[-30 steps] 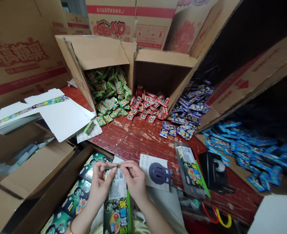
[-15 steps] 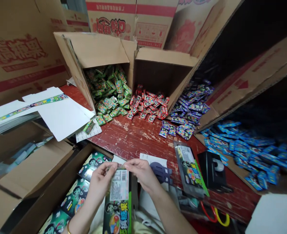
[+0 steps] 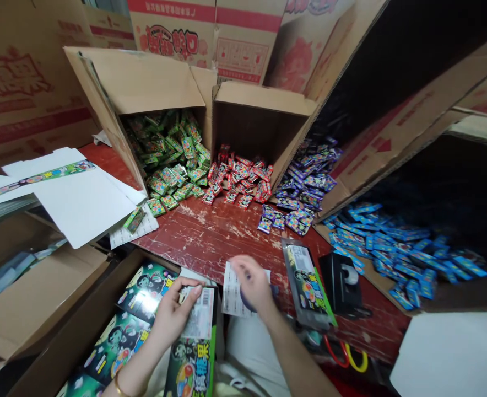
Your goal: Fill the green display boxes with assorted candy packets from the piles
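The dark printed box [image 3: 191,353] lies with its long axis running away from the wearer's body, label end farthest out, above the lap and short of the surface [image 3: 210,242]. The left grip [image 3: 177,309] is at that far end, closed on the box's upper-left part, the thumb lying over the label [image 3: 200,314]; it is plainly the nearer hand. The right grip [image 3: 254,281] is apart from the box, beyond its far end and to the right, over a paper sheet [image 3: 230,292]. Its fingers are bent and blurred, so how far open it is, and whether it has hold of anything, I cannot tell.

Left of the box, an open carton [image 3: 41,353] contains more printed boxes [image 3: 144,292]. Well right of it lie a clear-sleeved pack [image 3: 307,281] and a black dispenser [image 3: 336,286]. Farther beyond it are heaped green packets [image 3: 173,182] and red packets [image 3: 243,176].
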`<action>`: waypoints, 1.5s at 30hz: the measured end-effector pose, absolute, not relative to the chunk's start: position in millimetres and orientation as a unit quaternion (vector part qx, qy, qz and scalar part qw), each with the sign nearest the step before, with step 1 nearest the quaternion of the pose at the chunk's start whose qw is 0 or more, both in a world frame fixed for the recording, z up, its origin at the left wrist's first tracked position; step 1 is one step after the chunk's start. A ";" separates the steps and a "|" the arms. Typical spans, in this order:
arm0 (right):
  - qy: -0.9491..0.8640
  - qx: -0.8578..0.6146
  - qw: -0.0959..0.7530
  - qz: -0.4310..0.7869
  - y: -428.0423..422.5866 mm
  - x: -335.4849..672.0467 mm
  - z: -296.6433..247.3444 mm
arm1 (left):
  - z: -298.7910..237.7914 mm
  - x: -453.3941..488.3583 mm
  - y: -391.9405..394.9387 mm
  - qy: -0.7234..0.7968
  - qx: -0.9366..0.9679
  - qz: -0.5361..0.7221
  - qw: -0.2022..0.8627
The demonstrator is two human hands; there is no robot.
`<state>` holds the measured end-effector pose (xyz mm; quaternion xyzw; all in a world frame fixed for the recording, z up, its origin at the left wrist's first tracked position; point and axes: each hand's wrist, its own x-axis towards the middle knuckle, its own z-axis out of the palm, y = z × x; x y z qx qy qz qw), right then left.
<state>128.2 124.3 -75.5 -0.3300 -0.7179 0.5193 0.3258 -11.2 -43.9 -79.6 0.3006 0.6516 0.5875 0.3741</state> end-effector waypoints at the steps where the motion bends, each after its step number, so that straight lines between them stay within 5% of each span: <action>1: -0.717 -0.347 0.324 0.510 142.2 131.0 -81.1 | -83.0 -10.7 -35.3 0.641 0.316 0.585 0.384; 8: -0.758 -0.273 0.214 0.553 187.3 141.2 -92.1 | -85.8 4.3 6.9 0.612 0.360 0.559 0.429; 33: -0.637 -0.265 0.197 0.696 173.1 123.1 -93.0 | -92.5 4.9 1.2 0.629 0.359 0.537 0.432; 39: -0.467 -0.345 0.275 0.766 154.5 131.0 -51.3 | -68.1 4.2 -4.1 0.626 0.357 0.543 0.431; 45: -0.497 -0.298 0.210 0.788 107.4 121.6 -12.8 | -48.0 4.5 -18.3 0.656 0.362 0.536 0.390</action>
